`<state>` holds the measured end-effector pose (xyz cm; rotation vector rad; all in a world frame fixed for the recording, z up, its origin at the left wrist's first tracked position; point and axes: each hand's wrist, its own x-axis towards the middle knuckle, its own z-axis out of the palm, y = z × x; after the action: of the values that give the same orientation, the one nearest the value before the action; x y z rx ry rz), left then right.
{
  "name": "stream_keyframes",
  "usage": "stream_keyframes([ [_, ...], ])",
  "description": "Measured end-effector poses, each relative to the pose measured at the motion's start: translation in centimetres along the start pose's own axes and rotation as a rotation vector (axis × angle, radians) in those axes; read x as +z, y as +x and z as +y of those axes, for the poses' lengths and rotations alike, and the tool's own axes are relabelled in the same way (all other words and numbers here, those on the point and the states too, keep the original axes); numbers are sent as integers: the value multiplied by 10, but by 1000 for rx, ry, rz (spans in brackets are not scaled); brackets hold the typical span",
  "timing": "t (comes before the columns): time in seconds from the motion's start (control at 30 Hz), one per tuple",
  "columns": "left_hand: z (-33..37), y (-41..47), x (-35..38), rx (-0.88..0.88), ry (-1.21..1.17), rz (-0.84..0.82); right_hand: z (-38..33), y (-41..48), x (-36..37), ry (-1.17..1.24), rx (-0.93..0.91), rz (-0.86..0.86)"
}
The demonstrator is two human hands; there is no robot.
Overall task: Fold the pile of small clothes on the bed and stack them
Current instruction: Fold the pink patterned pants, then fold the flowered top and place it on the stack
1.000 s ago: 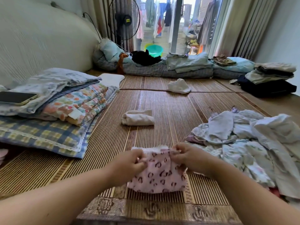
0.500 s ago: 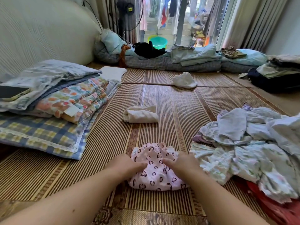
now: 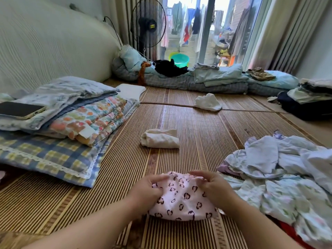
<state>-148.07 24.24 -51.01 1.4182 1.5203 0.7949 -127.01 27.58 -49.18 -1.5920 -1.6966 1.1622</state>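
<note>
The left forearm (image 3: 86,229) comes in from 7 o'clock and the right forearm (image 3: 251,221) from 5 o'clock, both bare, meeting low at centre. The left hand (image 3: 148,192) has curled fingers pinching the cloth (image 3: 183,200) at its 9 o'clock edge. The right hand (image 3: 213,190) is knuckles-up and pinches the cloth at 1 o'clock.

Phone (image 3: 19,110) on stacked quilts (image 3: 86,121) at left, plaid pillow (image 3: 45,159) beneath them, fan (image 3: 148,26) at top centre, green basin (image 3: 179,59) by the glass door (image 3: 188,24), rolled bedding (image 3: 206,83) across the upper middle, striped mat (image 3: 197,133) underneath
</note>
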Motion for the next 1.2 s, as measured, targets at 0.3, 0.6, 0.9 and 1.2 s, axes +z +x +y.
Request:
stream_keyframes([
  [0.3, 36, 76, -60, 116, -48, 77, -64, 94, -19, 33, -69, -30],
  [0.6, 22, 214, -105, 104, 202, 145, -78, 237, 16, -166, -74, 13],
  [0.9, -31, 250, -83, -64, 643, 158, -30, 278, 45, -697, -97, -18],
  [1.2, 23, 165, -42, 149, 752, 111, -47, 162, -2, -752, -233, 149],
])
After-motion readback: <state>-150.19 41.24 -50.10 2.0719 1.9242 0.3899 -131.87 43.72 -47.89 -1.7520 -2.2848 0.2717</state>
